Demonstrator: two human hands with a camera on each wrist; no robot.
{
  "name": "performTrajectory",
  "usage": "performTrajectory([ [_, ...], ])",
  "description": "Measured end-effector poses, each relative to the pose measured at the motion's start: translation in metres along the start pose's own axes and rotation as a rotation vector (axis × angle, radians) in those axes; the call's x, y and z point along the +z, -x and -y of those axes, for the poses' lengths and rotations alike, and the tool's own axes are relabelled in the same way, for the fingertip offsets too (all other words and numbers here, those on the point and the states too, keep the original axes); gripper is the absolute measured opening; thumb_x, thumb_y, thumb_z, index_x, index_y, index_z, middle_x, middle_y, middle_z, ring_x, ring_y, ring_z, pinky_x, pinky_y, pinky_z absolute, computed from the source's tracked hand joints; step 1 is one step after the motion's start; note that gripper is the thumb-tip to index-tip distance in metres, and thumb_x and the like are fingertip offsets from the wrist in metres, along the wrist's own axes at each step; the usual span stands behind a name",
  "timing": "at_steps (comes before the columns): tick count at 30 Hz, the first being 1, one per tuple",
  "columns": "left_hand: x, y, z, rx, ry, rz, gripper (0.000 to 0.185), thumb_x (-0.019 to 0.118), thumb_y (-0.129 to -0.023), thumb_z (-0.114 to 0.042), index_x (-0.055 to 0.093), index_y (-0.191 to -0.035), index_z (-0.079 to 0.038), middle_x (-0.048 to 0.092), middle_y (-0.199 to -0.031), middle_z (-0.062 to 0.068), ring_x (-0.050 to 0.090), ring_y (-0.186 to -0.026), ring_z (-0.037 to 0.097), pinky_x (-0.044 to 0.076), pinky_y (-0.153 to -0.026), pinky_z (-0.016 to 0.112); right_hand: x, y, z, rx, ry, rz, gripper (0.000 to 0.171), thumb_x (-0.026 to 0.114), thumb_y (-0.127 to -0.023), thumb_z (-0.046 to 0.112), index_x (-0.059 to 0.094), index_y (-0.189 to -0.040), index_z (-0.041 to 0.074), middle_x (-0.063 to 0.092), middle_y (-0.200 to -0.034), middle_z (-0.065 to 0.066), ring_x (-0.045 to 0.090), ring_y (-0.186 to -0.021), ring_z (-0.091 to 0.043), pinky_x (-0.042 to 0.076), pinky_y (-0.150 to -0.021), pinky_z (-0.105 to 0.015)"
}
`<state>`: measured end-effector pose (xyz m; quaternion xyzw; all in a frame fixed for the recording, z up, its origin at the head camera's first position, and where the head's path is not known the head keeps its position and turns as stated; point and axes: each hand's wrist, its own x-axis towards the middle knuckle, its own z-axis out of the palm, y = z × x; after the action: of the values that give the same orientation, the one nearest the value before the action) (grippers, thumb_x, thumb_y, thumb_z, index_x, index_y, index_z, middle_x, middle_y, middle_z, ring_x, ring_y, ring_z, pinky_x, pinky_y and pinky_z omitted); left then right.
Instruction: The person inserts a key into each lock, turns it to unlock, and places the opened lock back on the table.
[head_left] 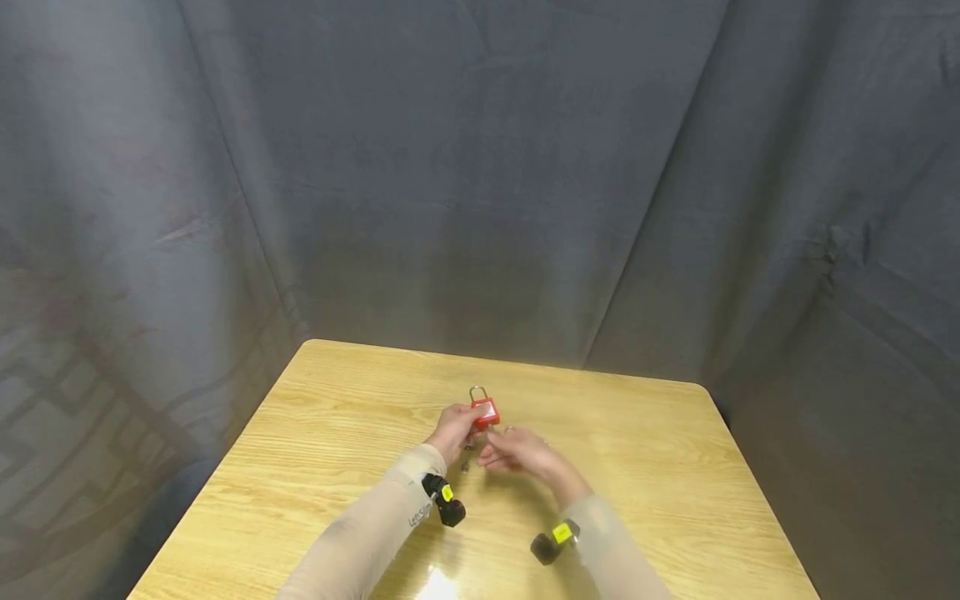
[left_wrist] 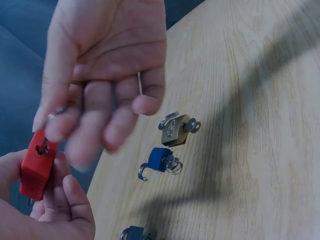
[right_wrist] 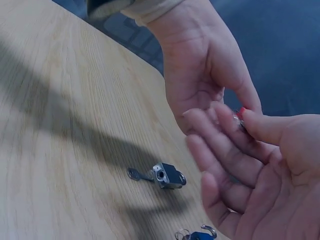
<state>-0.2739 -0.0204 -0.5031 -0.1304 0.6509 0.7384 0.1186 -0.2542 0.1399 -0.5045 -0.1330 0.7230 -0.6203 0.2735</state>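
Your hands cover most of the action in the head view: the key and the lock's underside are hidden there, and the padlocks lying on the table [head_left: 315, 433] can't be made out under your hands. The red padlock [head_left: 485, 412] shows only its top and silver shackle; in the right wrist view just a sliver of red shows between your fingers. Your left hand [head_left: 452, 431] grips the red padlock body, fingers curled round it, holding it above the table near the middle, keyway end toward your right hand. Your right hand [head_left: 517, 451] has thumb and forefinger pinched on a small metal key [left_wrist: 54, 113] at the padlock's keyway [left_wrist: 44, 146]; the remaining fingers are loosely spread and blurred in the left wrist view. Can't tell how deep the key sits. On the table under your hands: a brass padlock [left_wrist: 176, 130] with a key in it, a blue padlock [left_wrist: 160, 161] with its shackle swung open and a key ring attached, and a dark padlock [left_wrist: 136, 233] cut off at the lower frame edge. The white label on the red padlock's face is too small to read. Your left sleeve carries lettering near the wrist camera [head_left: 442, 498], not legible; both wrist cameras have yellow stickers, text unreadable.
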Motion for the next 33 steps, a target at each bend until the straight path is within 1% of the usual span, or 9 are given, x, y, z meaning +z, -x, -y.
performTrajectory([
  [4, 0.0, 0.014, -0.012, 0.003, -0.01, 0.023, 0.026, 0.062, -0.093, -0.017, 0.053, -0.105, 0.004, 0.061, -0.081, 0.002, 0.055, -0.069, 0.011, 0.05, -0.071, 0.027, 0.002, 0.0, 0.001, 0.0, 0.007, -0.036, 0.041, 0.047, -0.102, 0.023, 0.059, -0.107, -0.015, 0.069, -0.104, -0.026, 0.065, -0.102, -0.042, 0.052, -0.094, -0.051],
  [10, -0.001, 0.031, -0.022, 0.093, -0.024, 0.044, 0.023, 0.062, -0.093, -0.015, 0.049, -0.099, 0.002, 0.058, -0.084, 0.004, 0.053, -0.068, 0.009, 0.05, -0.067, 0.024, 0.008, -0.001, 0.004, 0.024, -0.001, -0.083, 0.04, 0.049, -0.101, 0.023, 0.058, -0.108, -0.015, 0.072, -0.096, -0.017, 0.069, -0.094, -0.034, 0.052, -0.093, -0.051],
  [14, 0.0, 0.038, -0.026, 0.113, -0.049, 0.083, 0.02, 0.062, -0.092, -0.012, 0.045, -0.093, -0.002, 0.054, -0.085, 0.004, 0.054, -0.069, 0.009, 0.05, -0.066, 0.021, 0.011, -0.002, 0.007, 0.079, -0.04, -0.162, 0.033, 0.05, -0.099, 0.026, 0.065, -0.096, -0.003, 0.072, -0.085, -0.008, 0.07, -0.083, -0.025, 0.057, -0.082, -0.04],
  [17, 0.001, 0.034, -0.021, 0.093, -0.059, 0.102, 0.02, 0.062, -0.092, -0.01, 0.045, -0.093, -0.001, 0.053, -0.085, 0.003, 0.054, -0.07, 0.009, 0.05, -0.069, 0.023, 0.012, -0.003, 0.006, 0.106, -0.073, -0.211, 0.029, 0.051, -0.099, 0.028, 0.065, -0.087, 0.005, 0.069, -0.075, 0.001, 0.068, -0.072, -0.014, 0.053, -0.072, -0.028],
  [20, -0.001, 0.021, -0.012, 0.084, -0.062, 0.089, 0.023, 0.063, -0.091, -0.013, 0.046, -0.096, 0.001, 0.052, -0.086, 0.004, 0.053, -0.071, 0.011, 0.049, -0.071, 0.026, 0.012, -0.005, 0.006, 0.1, -0.08, -0.211, 0.028, 0.052, -0.099, 0.028, 0.065, -0.087, 0.006, 0.067, -0.072, 0.005, 0.067, -0.069, -0.011, 0.051, -0.069, -0.026],
  [23, -0.002, 0.009, -0.001, 0.084, -0.056, 0.081, 0.025, 0.065, -0.091, -0.015, 0.046, -0.098, 0.0, 0.053, -0.087, 0.003, 0.053, -0.071, 0.01, 0.049, -0.068, 0.024, 0.012, -0.005, 0.006, 0.096, -0.092, -0.202, 0.027, 0.052, -0.099, 0.027, 0.065, -0.087, 0.008, 0.067, -0.072, 0.005, 0.067, -0.069, -0.01, 0.052, -0.071, -0.026],
  [25, -0.002, 0.004, 0.003, 0.077, -0.046, 0.079, 0.026, 0.066, -0.091, -0.017, 0.046, -0.098, -0.001, 0.053, -0.087, 0.003, 0.053, -0.07, 0.009, 0.048, -0.064, 0.02, 0.012, -0.005, 0.005, 0.093, -0.093, -0.195, 0.026, 0.052, -0.099, 0.027, 0.065, -0.085, 0.009, 0.067, -0.073, 0.005, 0.067, -0.07, -0.011, 0.053, -0.072, -0.027],
  [28, -0.002, 0.002, 0.006, 0.077, -0.034, 0.078, 0.027, 0.066, -0.09, -0.017, 0.046, -0.098, -0.002, 0.054, -0.087, 0.003, 0.054, -0.069, 0.009, 0.049, -0.062, 0.017, 0.01, -0.005, 0.003, 0.084, -0.066, -0.168, 0.029, 0.051, -0.099, 0.027, 0.066, -0.089, 0.004, 0.068, -0.076, 0.003, 0.068, -0.074, -0.014, 0.055, -0.077, -0.031],
  [33, -0.001, 0.002, 0.006, 0.08, -0.015, 0.072, 0.027, 0.067, -0.09, -0.018, 0.046, -0.097, -0.002, 0.055, -0.089, 0.005, 0.056, -0.07, 0.009, 0.05, -0.061, 0.017, 0.004, -0.003, 0.004, 0.018, 0.106, -0.103, 0.044, 0.044, -0.102, 0.032, 0.062, -0.104, -0.008, 0.071, -0.09, -0.012, 0.069, -0.088, -0.03, 0.055, -0.085, -0.045],
])
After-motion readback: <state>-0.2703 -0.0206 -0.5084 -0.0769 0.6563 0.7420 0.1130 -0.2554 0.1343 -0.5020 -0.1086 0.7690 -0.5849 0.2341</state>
